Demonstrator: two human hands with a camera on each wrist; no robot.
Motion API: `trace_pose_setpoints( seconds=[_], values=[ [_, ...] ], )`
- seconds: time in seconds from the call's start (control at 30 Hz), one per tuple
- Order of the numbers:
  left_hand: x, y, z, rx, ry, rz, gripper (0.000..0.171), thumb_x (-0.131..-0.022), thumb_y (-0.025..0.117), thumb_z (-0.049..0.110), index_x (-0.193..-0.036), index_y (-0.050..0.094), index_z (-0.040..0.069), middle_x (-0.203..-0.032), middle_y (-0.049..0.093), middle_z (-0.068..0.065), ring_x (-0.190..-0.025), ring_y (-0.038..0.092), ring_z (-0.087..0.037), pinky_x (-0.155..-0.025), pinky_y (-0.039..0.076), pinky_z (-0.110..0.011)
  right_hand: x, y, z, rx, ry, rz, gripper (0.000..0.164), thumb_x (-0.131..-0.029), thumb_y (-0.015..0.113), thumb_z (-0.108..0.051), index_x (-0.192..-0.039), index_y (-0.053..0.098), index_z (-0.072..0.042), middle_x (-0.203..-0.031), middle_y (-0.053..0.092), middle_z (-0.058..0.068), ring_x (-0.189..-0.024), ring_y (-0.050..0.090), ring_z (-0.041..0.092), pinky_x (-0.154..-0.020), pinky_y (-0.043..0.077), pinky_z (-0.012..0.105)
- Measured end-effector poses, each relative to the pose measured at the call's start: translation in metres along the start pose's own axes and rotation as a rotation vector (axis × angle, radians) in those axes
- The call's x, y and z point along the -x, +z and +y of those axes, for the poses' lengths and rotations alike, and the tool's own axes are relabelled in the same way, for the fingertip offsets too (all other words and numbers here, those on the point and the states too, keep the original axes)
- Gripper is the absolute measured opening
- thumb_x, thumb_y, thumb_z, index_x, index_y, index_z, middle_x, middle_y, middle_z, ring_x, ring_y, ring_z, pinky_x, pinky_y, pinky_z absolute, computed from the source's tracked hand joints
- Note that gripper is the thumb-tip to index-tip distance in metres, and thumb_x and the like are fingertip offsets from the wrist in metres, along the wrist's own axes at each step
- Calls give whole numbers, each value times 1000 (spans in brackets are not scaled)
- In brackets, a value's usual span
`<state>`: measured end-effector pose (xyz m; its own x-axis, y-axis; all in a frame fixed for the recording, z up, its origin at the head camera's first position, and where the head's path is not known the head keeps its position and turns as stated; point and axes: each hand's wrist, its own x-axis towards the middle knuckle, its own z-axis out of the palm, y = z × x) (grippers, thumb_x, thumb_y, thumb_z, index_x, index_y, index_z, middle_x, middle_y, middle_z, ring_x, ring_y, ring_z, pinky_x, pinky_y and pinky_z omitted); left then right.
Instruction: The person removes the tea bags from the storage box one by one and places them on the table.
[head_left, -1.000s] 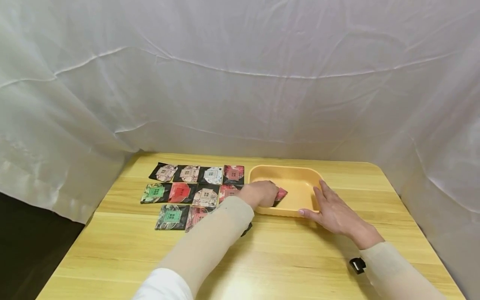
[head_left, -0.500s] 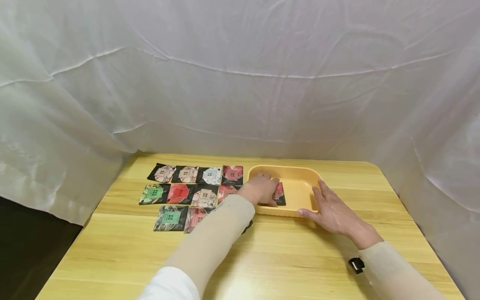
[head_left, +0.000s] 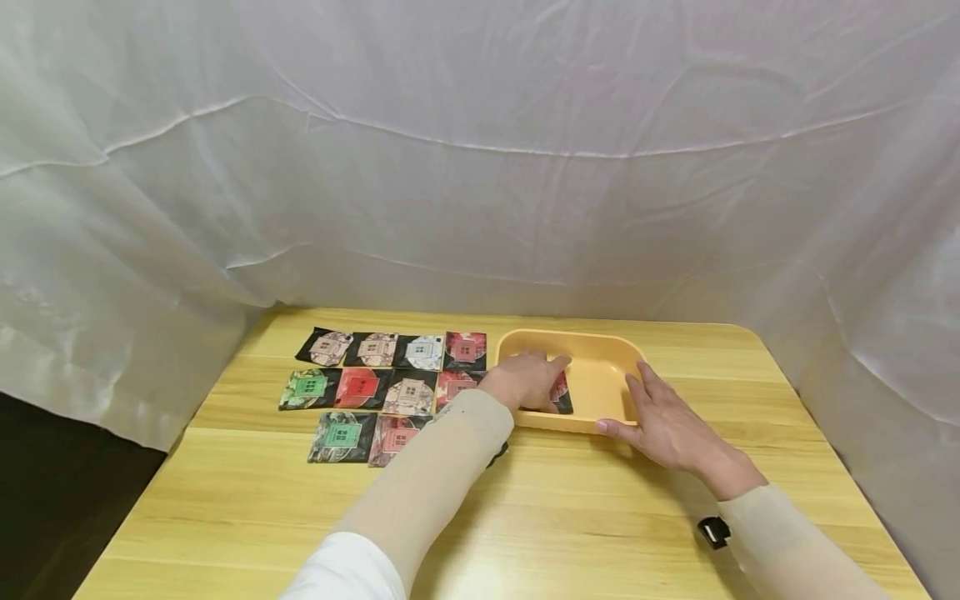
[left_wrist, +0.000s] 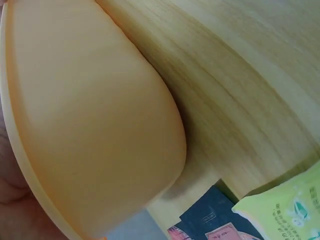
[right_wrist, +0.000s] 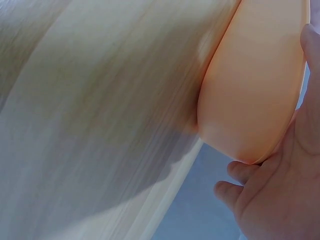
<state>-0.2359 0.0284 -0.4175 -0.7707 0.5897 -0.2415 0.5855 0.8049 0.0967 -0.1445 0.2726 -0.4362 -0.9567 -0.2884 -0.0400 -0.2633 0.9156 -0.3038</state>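
Note:
A yellow-orange plastic tray [head_left: 600,383] sits on the table. My left hand [head_left: 528,379] reaches over its near left side, fingers spread, palm down. Under and beside these fingers lies a black and red sachet [head_left: 562,398], partly hidden by the hand. At the tray's right end, my right hand [head_left: 667,425] rests against the corner, thumb on the near rim and fingers along the right wall. The right wrist view shows this hand [right_wrist: 280,185] touching the tray's outer wall [right_wrist: 250,85]. More flat sachets [head_left: 362,386] lie in rows left of the tray.
Wooden table [head_left: 600,525] surrounds the tray. A white curtain [head_left: 525,233] hangs behind and at both sides. In the left wrist view, a light green printed packet [left_wrist: 290,207] lies beside a dark sachet [left_wrist: 207,212]; my left arm covers part of the rows in the head view.
My left hand has let the red and black sachet down flat in the tray and its fingers have spread out over it. The right hand has stayed at the tray's corner.

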Motion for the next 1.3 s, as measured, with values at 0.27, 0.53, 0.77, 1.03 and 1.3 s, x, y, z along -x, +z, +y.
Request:
trace_pose_setpoints(
  seconds=[0.27, 0.53, 0.77, 1.03, 1.3],
  values=[
    [1, -3, 2, -26, 0, 20, 91, -93, 79, 50, -167, 29, 33, -166, 37, -16, -150, 41, -40, -122, 42, -49, 0, -1, -1, -4, -2, -1, 112, -98, 54, -73, -160, 24, 16, -172, 3, 35, -155, 17, 59, -123, 25, 72],
    [4, -12, 1, -46, 4, 56, 80, -90, 82, 50, -158, 44, 32, -161, 38, -16, -145, 42, -39, -111, 52, -47, 0, 0, -1, 1, -8, 7, 111, -98, 55, -72, -159, 24, 16, -172, 4, 35, -154, 18, 59, -122, 26, 72],
    [16, -29, 2, -58, 47, 96, 82, -87, 84, 51, -156, 45, 30, -148, 48, -11, -127, 50, -30, -100, 54, -39, 0, 0, -1, 5, -9, 7, 112, -98, 55, -73, -159, 25, 16, -172, 5, 35, -153, 19, 60, -122, 27, 72],
    [39, -47, -5, -18, 72, 74, 82, -86, 82, 51, -156, 46, 30, -143, 49, -9, -120, 48, -27, -94, 55, -38, 0, 0, -1, 0, -2, 0, 113, -97, 54, -74, -160, 24, 15, -172, 4, 34, -153, 20, 61, -121, 27, 73],
    [74, -53, -29, 12, 28, 26, 82, -85, 84, 50, -156, 46, 33, -137, 49, -5, -118, 48, -26, -88, 54, -42, 1, 0, -1, -18, 2, -17, 114, -97, 53, -75, -161, 20, 14, -173, -1, 32, -156, 13, 58, -123, 21, 74]
  ],
)
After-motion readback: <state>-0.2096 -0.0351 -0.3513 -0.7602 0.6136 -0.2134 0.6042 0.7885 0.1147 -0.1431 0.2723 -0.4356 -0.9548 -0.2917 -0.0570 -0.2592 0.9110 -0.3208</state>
